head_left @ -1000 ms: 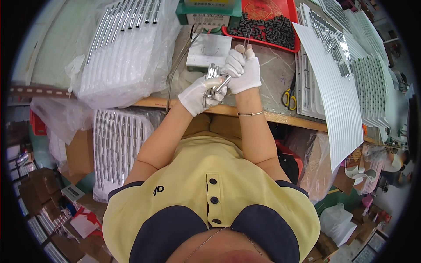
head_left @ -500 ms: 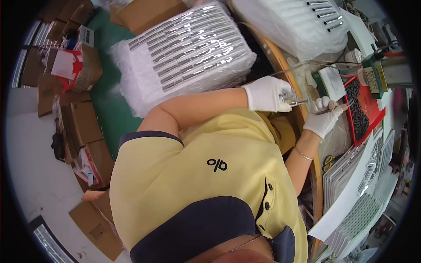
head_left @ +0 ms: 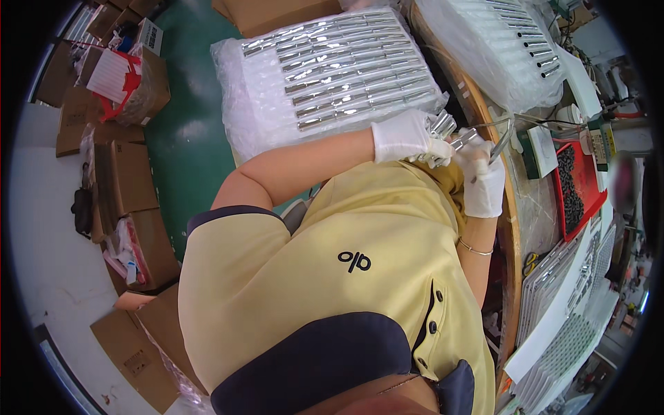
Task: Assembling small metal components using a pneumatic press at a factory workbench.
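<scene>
My left hand (head_left: 409, 138), in a white glove, is closed around several short shiny chrome tubes (head_left: 440, 126). One chrome tube (head_left: 463, 139) points out from it toward my right hand (head_left: 481, 176), also white-gloved. The right hand's fingers are bent closed at that tube's end. A slim grey metal tool (head_left: 503, 142) sticks up out of the right hand; its exact kind cannot be made out. Both hands are together in front of my body, by the workbench edge (head_left: 508, 207). The fingertips partly hide where tube and right hand meet.
Left of the bench, rows of chrome tubes (head_left: 353, 69) lie on a plastic-wrapped stack; another wrapped stack (head_left: 484, 55) stands behind. On the bench are a red tray (head_left: 593, 197) of small black parts (head_left: 570, 194), yellow-handled scissors (head_left: 530, 263) and stacked panels (head_left: 546, 283). Cardboard boxes (head_left: 131, 176) line the left.
My right hand has come back from beside the red tray to the left hand, its fingers now at the tube's end. The view has shifted slightly.
</scene>
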Available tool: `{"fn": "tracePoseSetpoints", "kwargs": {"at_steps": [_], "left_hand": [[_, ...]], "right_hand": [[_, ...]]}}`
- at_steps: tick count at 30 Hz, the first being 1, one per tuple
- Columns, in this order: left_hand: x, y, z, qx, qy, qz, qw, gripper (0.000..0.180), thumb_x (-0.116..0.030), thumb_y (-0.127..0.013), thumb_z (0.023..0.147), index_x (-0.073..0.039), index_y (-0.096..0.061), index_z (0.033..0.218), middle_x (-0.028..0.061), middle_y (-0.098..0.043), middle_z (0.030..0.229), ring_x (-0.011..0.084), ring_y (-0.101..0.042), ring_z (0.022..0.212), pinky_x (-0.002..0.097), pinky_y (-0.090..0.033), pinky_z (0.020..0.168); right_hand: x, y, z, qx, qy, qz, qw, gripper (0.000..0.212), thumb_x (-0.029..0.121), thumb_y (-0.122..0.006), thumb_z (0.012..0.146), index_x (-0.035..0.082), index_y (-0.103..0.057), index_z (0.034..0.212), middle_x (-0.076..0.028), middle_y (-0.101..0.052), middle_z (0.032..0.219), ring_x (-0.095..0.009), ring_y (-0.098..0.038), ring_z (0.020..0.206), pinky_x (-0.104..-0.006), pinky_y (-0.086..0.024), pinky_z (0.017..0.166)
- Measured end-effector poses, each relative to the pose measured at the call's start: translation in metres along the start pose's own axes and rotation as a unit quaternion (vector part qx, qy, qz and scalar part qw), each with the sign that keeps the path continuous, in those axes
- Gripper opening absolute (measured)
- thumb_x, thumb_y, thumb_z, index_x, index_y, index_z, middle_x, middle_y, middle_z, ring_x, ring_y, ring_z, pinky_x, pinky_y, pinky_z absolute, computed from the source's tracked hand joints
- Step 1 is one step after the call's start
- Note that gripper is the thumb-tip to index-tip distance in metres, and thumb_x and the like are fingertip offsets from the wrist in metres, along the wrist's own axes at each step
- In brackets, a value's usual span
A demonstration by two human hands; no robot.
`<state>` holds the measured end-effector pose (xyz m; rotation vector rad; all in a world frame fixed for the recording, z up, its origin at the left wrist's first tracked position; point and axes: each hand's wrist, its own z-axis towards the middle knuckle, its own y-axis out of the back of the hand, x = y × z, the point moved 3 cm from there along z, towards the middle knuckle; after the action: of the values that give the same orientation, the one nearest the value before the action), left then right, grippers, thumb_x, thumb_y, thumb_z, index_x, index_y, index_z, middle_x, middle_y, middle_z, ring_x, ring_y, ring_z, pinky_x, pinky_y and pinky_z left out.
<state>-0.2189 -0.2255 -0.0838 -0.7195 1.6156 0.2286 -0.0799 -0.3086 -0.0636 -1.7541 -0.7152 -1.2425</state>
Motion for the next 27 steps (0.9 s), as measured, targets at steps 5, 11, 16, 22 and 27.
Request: {"fn": "tracePoseSetpoints", "kwargs": {"at_steps": [5, 11, 16, 22, 27], "left_hand": [[0.019, -0.019, -0.014, 0.008, 0.109, -0.102, 0.989, 0.018, -0.021, -0.067, 0.079, -0.004, -0.062, 0.083, 0.0061, -0.064, 0.071, 0.0080, -0.056, 0.053, 0.0196, -0.035, 0.038], [0.051, -0.020, -0.024, 0.036, 0.139, -0.072, 0.987, 0.019, -0.024, -0.067, 0.079, -0.006, -0.062, 0.083, 0.0059, -0.064, 0.070, 0.0082, -0.057, 0.051, 0.0182, -0.032, 0.035], [0.054, -0.013, -0.027, 0.048, 0.157, -0.107, 0.981, 0.018, -0.024, -0.069, 0.077, -0.007, -0.062, 0.078, 0.0045, -0.064, 0.069, 0.0083, -0.056, 0.051, 0.0187, -0.033, 0.036], [0.032, -0.001, -0.037, -0.009, -0.088, 0.326, 0.941, 0.020, -0.025, -0.067, 0.074, -0.007, -0.060, 0.078, 0.0082, -0.061, 0.065, 0.0174, -0.060, 0.059, 0.0350, -0.047, 0.057], [-0.004, 0.034, -0.070, -0.109, -0.067, 0.557, 0.821, 0.018, -0.023, -0.057, 0.074, -0.006, -0.063, 0.076, 0.0158, -0.063, 0.081, 0.0342, -0.061, 0.077, 0.0414, -0.048, 0.065]], "right_hand": [[-0.015, 0.008, 0.020, -0.049, -0.115, 0.329, 0.936, 0.042, 0.042, -0.049, 0.091, 0.014, -0.040, 0.061, -0.002, -0.048, 0.069, -0.013, -0.042, 0.054, -0.0218, -0.032, 0.045], [-0.036, -0.006, 0.012, -0.243, -0.122, 0.271, 0.923, 0.045, 0.045, -0.048, 0.091, 0.015, -0.036, 0.059, -0.001, -0.038, 0.062, -0.012, -0.032, 0.049, -0.0230, -0.024, 0.040], [-0.036, -0.018, 0.005, -0.078, -0.189, 0.295, 0.933, 0.049, 0.046, -0.043, 0.093, 0.015, -0.032, 0.056, 0.002, -0.033, 0.056, -0.011, -0.022, 0.043, -0.0244, -0.019, 0.039], [-0.037, -0.028, 0.005, -0.105, -0.138, 0.225, 0.959, 0.051, 0.049, -0.039, 0.094, 0.016, -0.025, 0.056, 0.004, -0.016, 0.047, -0.010, -0.012, 0.038, -0.0251, -0.010, 0.036], [-0.030, -0.010, 0.022, -0.111, -0.067, 0.254, 0.959, 0.051, 0.047, -0.037, 0.095, 0.017, -0.027, 0.055, 0.004, -0.016, 0.046, -0.010, -0.010, 0.037, -0.0257, -0.009, 0.035]]}}
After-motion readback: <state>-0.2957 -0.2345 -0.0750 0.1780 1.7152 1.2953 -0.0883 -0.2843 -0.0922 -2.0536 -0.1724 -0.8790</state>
